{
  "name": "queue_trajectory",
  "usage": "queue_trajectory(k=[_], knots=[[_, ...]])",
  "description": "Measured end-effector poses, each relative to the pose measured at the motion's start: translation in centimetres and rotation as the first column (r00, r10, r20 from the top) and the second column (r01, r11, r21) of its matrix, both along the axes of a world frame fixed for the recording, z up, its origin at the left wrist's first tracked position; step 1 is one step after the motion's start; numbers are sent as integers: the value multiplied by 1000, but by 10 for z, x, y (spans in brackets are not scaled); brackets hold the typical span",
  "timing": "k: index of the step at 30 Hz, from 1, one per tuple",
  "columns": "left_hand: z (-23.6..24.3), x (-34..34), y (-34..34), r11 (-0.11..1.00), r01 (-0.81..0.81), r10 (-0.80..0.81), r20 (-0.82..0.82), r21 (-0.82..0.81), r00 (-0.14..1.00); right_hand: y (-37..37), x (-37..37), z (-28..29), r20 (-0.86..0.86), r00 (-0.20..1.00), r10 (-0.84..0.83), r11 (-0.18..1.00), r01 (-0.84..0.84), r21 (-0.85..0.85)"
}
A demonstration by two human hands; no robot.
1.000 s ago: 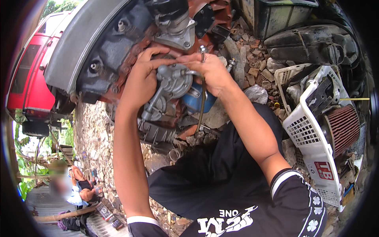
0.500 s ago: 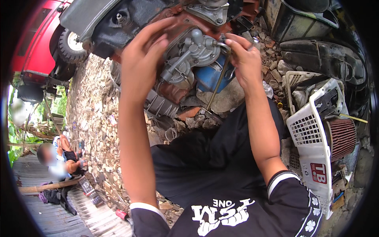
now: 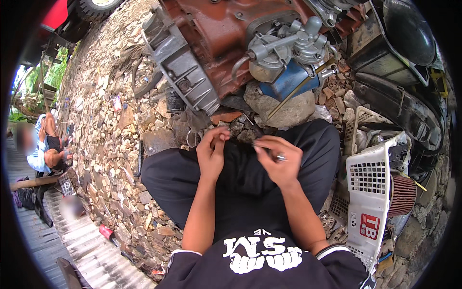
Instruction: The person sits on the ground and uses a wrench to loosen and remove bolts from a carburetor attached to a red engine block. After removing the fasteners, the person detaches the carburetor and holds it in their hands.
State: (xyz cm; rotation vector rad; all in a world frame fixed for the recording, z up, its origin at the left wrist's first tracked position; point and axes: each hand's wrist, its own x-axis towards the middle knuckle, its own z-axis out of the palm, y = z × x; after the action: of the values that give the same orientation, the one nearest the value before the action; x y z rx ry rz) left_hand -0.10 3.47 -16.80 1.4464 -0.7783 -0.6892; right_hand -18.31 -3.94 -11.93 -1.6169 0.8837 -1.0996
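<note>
My left hand [image 3: 211, 153] and my right hand [image 3: 280, 161] are above my lap, a short gap apart. Fingers and thumb are drawn together on both, slightly blurred; anything tiny between them is hidden. A ring is on the right hand. Just past its fingertips shows a thin dark tool-like piece [image 3: 257, 130]; I cannot tell whether they touch it. Beyond the hands, a grey metal pump-like unit [image 3: 272, 48] is fixed to the red-brown engine block [image 3: 216, 41]. Below it sits a blue cylinder [image 3: 291, 85], and a thin brass-coloured rod [image 3: 296, 92] slants down across it.
A large rock [image 3: 284, 108] lies under the blue cylinder. On the right stand a white plastic basket [image 3: 368, 192] with a pleated filter [image 3: 403, 193], and black containers [image 3: 399, 103]. Stony ground [image 3: 110, 144] spreads left, where another person [image 3: 48, 144] sits.
Both hands have left the pump-like unit and come back above my lap, fingers drawn together. The view has shifted, showing the engine block higher up and more of the stony ground.
</note>
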Motion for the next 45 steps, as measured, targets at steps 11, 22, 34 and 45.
queue_trajectory(k=[11,22,34,45], knots=[[-53,1,9,715,-145,-435,597,684,674,-4,74,-136,-578,779,242,955,-295,2],[-64,0,17,656,4,-588,507,755,630,-5,79,-125,-553,797,242,970,-193,146],[-77,6,1,729,-84,-388,511,679,767,-33,97,-169,-883,445,150,986,-134,101],[-66,0,11,745,4,-453,502,667,737,-47,116,-171,-912,334,238,969,-14,248]])
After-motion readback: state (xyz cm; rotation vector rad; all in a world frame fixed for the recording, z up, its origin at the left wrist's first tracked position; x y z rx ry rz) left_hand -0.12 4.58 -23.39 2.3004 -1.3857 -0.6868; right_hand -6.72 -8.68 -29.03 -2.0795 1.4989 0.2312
